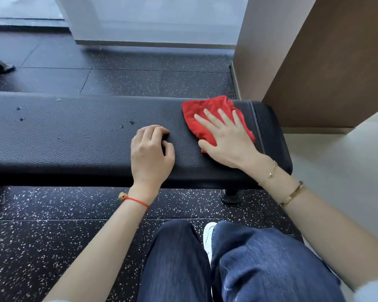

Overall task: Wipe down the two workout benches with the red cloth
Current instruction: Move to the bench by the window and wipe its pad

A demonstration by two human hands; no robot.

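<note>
The right hand [224, 136] is pressing flat-fingered on the red cloth [202, 114] near the desk [74, 136] right end; the left hand [151, 153] is resting curled, holding nothing.

You have no text, label, brand, number or sign to read anywhere in this view: nothing is printed on the black worktop [79, 136], on the red cloth [207, 112], on the speckled floor [52, 214], on the walls or on your clothing
</note>
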